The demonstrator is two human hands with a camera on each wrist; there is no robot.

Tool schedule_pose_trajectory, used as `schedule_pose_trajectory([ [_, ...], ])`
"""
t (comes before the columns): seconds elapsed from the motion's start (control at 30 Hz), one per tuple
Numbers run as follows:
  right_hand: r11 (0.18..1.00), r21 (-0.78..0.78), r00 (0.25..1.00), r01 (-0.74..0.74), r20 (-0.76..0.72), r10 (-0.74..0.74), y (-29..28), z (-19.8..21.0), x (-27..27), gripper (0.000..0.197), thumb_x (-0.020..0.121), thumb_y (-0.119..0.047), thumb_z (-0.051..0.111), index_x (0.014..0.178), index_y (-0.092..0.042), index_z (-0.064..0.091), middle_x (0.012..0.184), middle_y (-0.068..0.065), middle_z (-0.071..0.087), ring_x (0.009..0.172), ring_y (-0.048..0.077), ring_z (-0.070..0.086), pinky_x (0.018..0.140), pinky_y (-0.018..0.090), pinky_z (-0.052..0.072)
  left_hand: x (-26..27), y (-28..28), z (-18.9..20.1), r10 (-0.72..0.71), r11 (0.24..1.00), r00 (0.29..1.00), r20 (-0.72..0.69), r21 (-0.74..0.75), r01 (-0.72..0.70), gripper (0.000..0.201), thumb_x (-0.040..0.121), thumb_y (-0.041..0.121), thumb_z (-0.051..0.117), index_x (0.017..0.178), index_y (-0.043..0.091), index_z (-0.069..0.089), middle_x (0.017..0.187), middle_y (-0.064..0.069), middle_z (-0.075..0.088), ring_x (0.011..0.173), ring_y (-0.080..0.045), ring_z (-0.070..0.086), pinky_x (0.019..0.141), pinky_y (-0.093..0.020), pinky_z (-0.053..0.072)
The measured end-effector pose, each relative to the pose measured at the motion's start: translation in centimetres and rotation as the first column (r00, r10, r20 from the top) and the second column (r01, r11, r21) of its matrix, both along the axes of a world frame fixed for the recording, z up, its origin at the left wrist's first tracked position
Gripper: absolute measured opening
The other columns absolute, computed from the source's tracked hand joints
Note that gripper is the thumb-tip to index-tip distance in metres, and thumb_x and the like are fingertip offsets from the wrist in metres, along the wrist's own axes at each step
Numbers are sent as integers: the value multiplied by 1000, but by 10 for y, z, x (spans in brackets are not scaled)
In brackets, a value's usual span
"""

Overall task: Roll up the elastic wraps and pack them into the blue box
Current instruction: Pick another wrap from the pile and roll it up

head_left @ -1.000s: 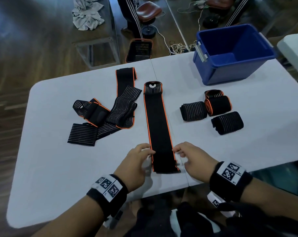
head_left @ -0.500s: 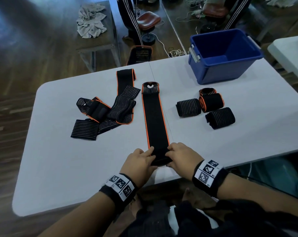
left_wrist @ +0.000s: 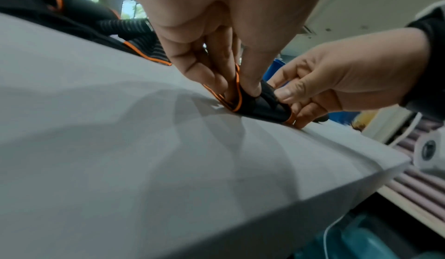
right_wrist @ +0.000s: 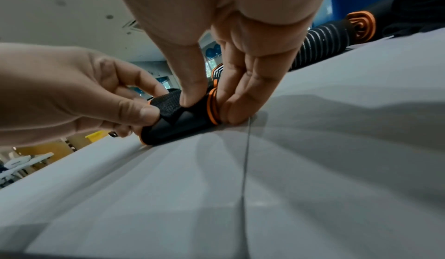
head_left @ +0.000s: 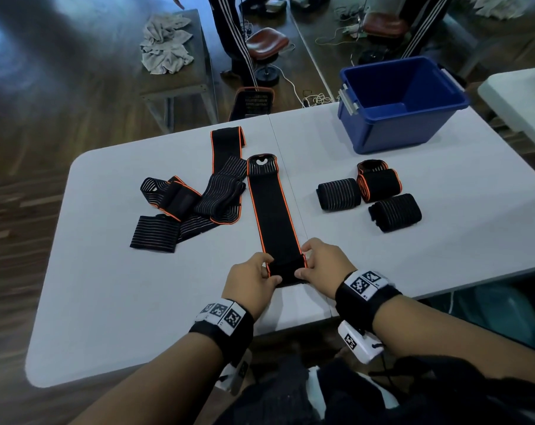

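A long black elastic wrap with orange edges [head_left: 272, 210] lies flat down the middle of the white table [head_left: 106, 286]. Its near end is turned into a small roll [left_wrist: 262, 105] [right_wrist: 178, 120]. My left hand [head_left: 254, 280] pinches the roll's left end and my right hand [head_left: 321, 262] pinches its right end. Three rolled wraps [head_left: 370, 194] sit on the right. The blue box [head_left: 401, 102] stands at the far right of the table and looks empty. A heap of unrolled wraps [head_left: 192, 204] lies on the left.
A black basket [head_left: 254, 99] stands behind the table's far edge. Beyond it are a bench with grey cloth [head_left: 165, 44], stools and cables on the floor. A second white table [head_left: 517, 96] is at the far right. The near table edge is just below my hands.
My hands have closed in from beside the wrap's flat near end, taken hold of it, and turned it over into a short roll that has advanced slightly away from me.
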State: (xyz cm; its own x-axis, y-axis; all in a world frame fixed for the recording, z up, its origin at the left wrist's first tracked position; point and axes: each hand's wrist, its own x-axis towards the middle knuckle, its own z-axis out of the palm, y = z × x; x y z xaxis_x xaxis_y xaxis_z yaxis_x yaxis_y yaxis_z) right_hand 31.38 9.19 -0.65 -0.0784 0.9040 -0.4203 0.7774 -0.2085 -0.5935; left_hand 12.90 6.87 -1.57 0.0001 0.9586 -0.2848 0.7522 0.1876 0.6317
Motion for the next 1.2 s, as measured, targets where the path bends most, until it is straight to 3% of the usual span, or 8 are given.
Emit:
schedule_pose_trajectory([
  [0.17,998,8,997,-59,42,59,0,-3,-2,43,85,-29,73,124,-20,57,92,-3,63,94,19,63,85,31,51,-5,6,-6,-174,983,969,-178,27,182,44,93,40,64,134,22,61,113,-2,68,111,-20,56,95,-29,45],
  [0.27,995,21,993,-95,67,93,1,-3,-3,42,88,-29,71,127,-21,60,92,-5,58,91,15,59,86,27,48,-8,0,-13,-309,940,902,-300,50,339,42,103,35,46,143,23,52,124,-1,56,112,-22,49,95,-26,42],
  [0.4,993,19,990,-115,81,113,3,-4,-5,42,89,-27,70,130,-23,63,111,4,60,104,20,61,94,28,47,-11,1,-17,-306,930,911,-278,116,348,34,103,24,48,133,19,61,139,0,49,114,-24,49,98,-27,42],
  [0.53,991,59,990,-122,78,117,2,-1,-7,39,87,-22,72,126,-21,65,122,1,55,111,20,59,100,32,46,-6,5,-11,-279,942,944,-175,142,305,33,98,16,54,130,22,59,125,5,62,110,-19,50,94,-27,41],
  [0.67,988,97,991,-124,72,117,3,4,-6,33,84,-21,74,114,-23,61,109,0,63,101,20,61,92,33,50,-6,5,-9,-233,951,962,-143,173,257,27,96,13,54,120,25,60,108,7,65,97,-16,46,86,-30,44],
  [0.97,943,81,931,-323,208,301,-2,0,-9,38,101,-28,51,137,-14,57,143,0,49,124,17,53,101,17,36,-9,0,-21,-335,861,856,-395,240,448,25,93,18,56,110,22,74,119,6,68,93,-23,54,78,-33,53],
  [1.07,893,112,872,-436,299,388,-12,-4,-3,53,94,-39,59,141,-18,51,148,-2,41,128,21,45,107,33,41,-11,-7,-21,-370,836,813,-449,222,503,30,87,24,56,112,19,71,126,3,64,95,-25,54,77,-36,54],
  [1.2,861,115,829,-496,358,430,-16,-6,-2,61,93,-14,60,149,-19,37,149,-1,39,123,25,48,103,37,46,-16,-13,-22,-385,876,848,-363,145,460,51,85,25,60,136,22,58,144,6,53,108,-23,53,95,-35,50],
])
